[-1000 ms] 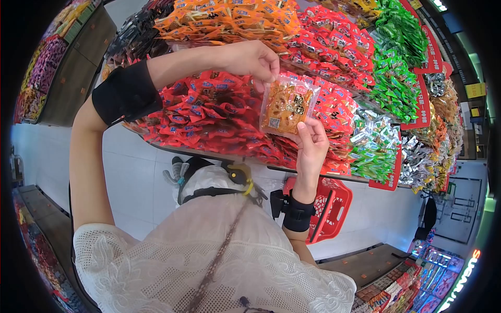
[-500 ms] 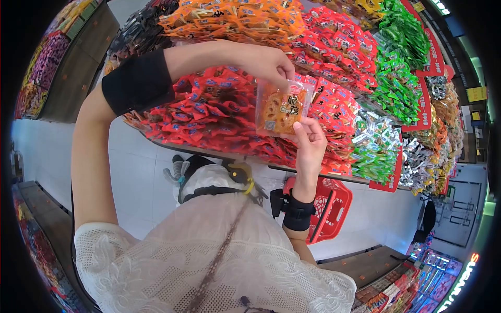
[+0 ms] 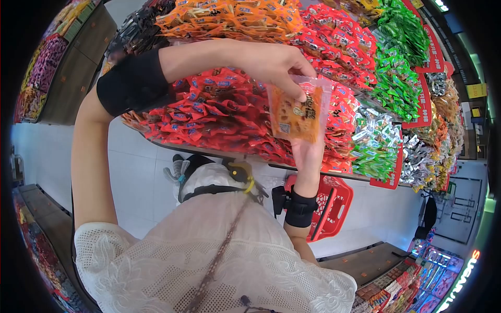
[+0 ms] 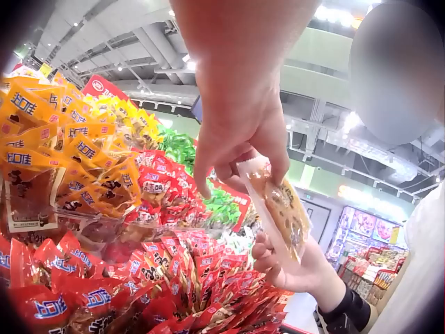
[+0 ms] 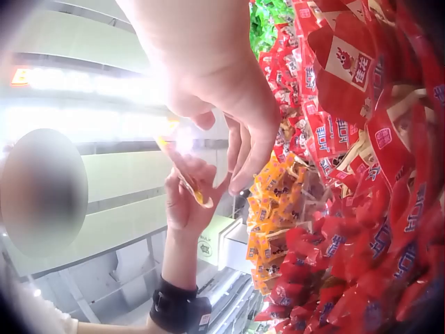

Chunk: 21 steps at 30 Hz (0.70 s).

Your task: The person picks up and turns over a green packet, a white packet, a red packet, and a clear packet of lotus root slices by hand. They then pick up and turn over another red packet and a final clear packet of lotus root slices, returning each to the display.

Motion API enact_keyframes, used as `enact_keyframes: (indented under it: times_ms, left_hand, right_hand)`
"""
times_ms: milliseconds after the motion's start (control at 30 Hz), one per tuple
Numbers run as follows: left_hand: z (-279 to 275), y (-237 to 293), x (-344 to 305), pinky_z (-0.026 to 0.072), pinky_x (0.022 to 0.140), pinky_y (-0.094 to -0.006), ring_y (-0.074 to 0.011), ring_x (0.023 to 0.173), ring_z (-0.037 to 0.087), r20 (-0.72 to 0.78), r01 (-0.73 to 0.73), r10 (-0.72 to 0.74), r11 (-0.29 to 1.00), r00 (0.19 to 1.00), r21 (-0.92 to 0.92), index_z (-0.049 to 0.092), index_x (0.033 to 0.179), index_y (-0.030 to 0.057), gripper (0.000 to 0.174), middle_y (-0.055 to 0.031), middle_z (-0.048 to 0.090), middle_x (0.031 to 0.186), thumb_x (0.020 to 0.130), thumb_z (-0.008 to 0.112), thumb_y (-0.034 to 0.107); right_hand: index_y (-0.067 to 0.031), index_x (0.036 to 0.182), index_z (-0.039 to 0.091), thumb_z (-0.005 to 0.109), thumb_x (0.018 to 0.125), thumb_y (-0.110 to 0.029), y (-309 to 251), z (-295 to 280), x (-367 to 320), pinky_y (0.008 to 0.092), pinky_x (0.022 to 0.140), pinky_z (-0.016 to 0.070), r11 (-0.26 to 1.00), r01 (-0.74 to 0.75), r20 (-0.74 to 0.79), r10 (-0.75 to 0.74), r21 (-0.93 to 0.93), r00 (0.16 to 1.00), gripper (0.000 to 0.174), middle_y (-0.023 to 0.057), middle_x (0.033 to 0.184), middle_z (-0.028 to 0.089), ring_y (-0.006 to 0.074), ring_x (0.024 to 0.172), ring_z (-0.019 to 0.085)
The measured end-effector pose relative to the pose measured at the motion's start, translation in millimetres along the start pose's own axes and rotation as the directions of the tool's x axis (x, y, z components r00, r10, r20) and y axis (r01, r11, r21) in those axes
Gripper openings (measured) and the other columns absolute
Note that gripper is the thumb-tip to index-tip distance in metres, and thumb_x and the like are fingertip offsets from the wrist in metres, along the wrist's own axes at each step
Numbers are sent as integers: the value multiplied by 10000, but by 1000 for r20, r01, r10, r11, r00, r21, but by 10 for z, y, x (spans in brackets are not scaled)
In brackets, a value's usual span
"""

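Note:
A clear, flat packet of lotus root slices (image 3: 295,117) is up over the display of red snack packets (image 3: 209,112). My left hand (image 3: 282,65) pinches it near its top edge, thumb on the printed front. Behind and below the packet is my right hand (image 3: 308,154), its fingers mostly hidden by the packet in the head view. In the right wrist view, the fingers of my right hand (image 5: 215,90) are loosely bent, with a gap to the thin edge of the packet (image 5: 184,170). The left wrist view shows the packet (image 4: 281,209) tilted, nearly side-on.
Orange packets (image 3: 229,21) lie at the back, green ones (image 3: 391,83) to the right, silver ones (image 3: 417,161) beyond. A red shopping basket (image 3: 334,208) stands on the floor below my right forearm. A wooden shelf unit (image 3: 73,62) is at far left.
My right hand has let go of the packet's lower corner and is now behind it. The left hand has shifted right, carrying the packet with it.

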<state>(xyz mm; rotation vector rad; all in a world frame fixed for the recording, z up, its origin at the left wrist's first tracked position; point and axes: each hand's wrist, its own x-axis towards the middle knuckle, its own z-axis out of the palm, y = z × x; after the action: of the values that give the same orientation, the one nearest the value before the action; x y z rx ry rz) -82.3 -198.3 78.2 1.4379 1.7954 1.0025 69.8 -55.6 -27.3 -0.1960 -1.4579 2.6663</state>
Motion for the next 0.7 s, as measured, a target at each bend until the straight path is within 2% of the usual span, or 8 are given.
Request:
enact_keyframes:
  times_ms: [67,133,233,333,400,533,633,700]
  left_hand:
    - [35,43,16,436,750,-281,-124,817,539,14,-102,103,994,995,-47,597,953,24,231,-58,609,878,774,630,167]
    - [65,55,36,423,784,-289,-131,869,529,47,-196,200,978,979,-76,600,947,36,193,-55,596,908,780,622,130]
    - [84,82,23,407,820,-312,-164,937,512,23,-307,310,947,950,-91,612,936,54,163,-40,583,936,776,612,84]
    - [42,-22,38,401,839,-327,-196,984,491,52,-473,470,880,881,49,621,934,70,158,-40,569,988,779,595,53]
    - [23,-49,10,395,848,-326,-203,992,483,56,-501,499,852,865,154,625,932,78,157,-44,561,1018,783,589,48]
    - [37,-145,-33,384,878,-336,-213,1047,463,6,-536,551,808,834,244,635,936,108,159,-49,542,1091,800,574,50]
    - [101,-228,-62,388,904,-332,-198,1078,477,-151,-461,489,868,859,186,610,998,83,185,-55,544,1121,821,559,66]
    - [93,-303,-111,395,912,-324,-185,1068,499,-299,-276,230,954,926,-119,579,1051,54,217,-58,552,1120,839,543,77]
  right_hand:
    - [72,1174,431,398,874,-437,25,-25,23,412,813,476,993,-119,187,113,19,976,591,233,1055,549,325,901,581]
    - [72,1161,441,427,852,-454,73,-105,89,400,796,476,957,-280,479,211,77,852,610,237,1051,547,333,893,580]
    - [78,1151,440,389,906,-343,129,-133,115,397,779,480,888,-340,631,74,311,772,490,231,1044,553,310,904,583]
    - [29,1052,493,479,847,-414,109,-154,59,327,630,437,941,-247,390,143,230,909,488,140,831,532,241,740,508]
    - [15,1043,492,476,859,-363,27,-88,35,314,612,414,915,-281,238,215,291,947,421,112,809,505,218,721,470]
    - [11,1133,459,434,890,-220,-4,-156,44,354,734,439,902,-261,317,150,344,936,335,102,1033,535,239,899,511]
    - [25,1189,426,441,887,-169,-8,-81,38,400,834,443,945,-143,216,80,295,973,360,110,1152,519,251,1035,511]
    - [32,1209,412,450,881,-141,-31,-42,37,412,873,441,972,-55,131,26,227,991,373,116,1179,514,248,1076,510]
